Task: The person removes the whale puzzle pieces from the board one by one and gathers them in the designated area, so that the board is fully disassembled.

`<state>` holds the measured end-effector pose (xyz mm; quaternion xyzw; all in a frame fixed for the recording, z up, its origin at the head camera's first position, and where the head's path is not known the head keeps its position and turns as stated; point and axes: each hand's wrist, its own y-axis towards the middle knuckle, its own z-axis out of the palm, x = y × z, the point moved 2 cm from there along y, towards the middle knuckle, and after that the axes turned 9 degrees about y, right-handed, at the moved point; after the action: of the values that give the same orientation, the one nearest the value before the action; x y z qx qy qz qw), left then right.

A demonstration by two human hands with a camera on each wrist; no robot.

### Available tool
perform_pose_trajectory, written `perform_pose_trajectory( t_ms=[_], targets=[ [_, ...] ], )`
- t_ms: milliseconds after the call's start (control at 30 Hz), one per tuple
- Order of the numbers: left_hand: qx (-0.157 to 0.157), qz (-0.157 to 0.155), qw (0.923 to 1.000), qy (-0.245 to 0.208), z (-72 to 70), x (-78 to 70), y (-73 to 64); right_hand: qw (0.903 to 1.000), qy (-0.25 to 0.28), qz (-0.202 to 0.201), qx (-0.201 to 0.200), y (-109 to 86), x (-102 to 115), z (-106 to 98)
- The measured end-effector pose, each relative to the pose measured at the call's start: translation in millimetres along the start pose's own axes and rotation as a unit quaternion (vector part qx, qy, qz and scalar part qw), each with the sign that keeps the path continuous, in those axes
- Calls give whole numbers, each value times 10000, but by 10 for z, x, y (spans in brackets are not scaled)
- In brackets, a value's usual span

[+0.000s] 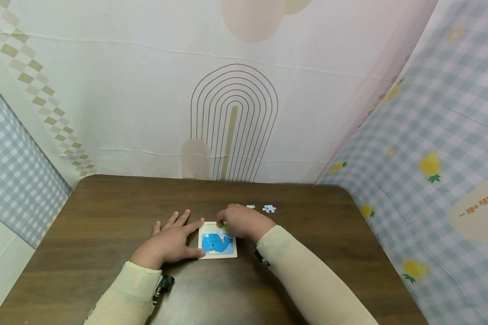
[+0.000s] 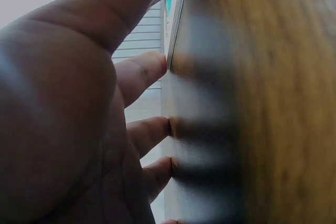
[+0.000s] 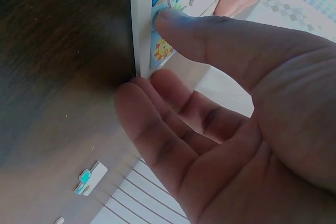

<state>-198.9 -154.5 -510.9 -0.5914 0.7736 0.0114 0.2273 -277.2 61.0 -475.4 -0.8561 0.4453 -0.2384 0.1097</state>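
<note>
Far left, a blue-and-white gingham cloth (image 1: 20,140) adjoins a pale printed backdrop (image 1: 126,104), which hangs behind the brown wooden desk (image 1: 105,216). The left hand (image 1: 172,241) comes from a pale sleeve, a black device (image 1: 166,284) at its wrist. Its fingers are spread apart; thumb and index fingertip touch the left side of the puzzle board (image 1: 227,257), while other fingertips rest on the desk. The board lies flat between the hands, showing a blue whale (image 1: 216,242) with its tail to the right.

The right hand (image 1: 244,221) reaches over the board's upper right corner. In the right wrist view, its thumb tip rests on the picture near a small yellow sun (image 3: 162,50); the remaining fingers are bent, close together and apart from the thumb, their tips beside the board's corner. Beyond this hand, a partly hidden puzzle piece (image 1: 250,206) lies on the desk, left of a second loose piece (image 1: 269,208). Far right, a checked cloth (image 1: 451,113) bears yellow fruit motifs.
</note>
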Motion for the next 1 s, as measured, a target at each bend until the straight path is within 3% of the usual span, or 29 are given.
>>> perform_pose_trajectory(
  t_ms=[200, 433, 633, 1000],
  targets=[
    [-4, -6, 10000, -5, 3, 18, 1, 9999, 68, -10, -140, -12, 7, 17],
    [-6, -10, 10000, -32, 3, 18, -6, 9984, 128, -295, -454, -33, -93, 77],
    [-41, -5, 10000, -30, -3, 0, 3, 9942, 362, -549, -857, -103, -188, 110],
    [26, -68, 10000, -7, -4, -9, 18, 9859, 654, -988, -1186, -150, -300, 194]
  ],
)
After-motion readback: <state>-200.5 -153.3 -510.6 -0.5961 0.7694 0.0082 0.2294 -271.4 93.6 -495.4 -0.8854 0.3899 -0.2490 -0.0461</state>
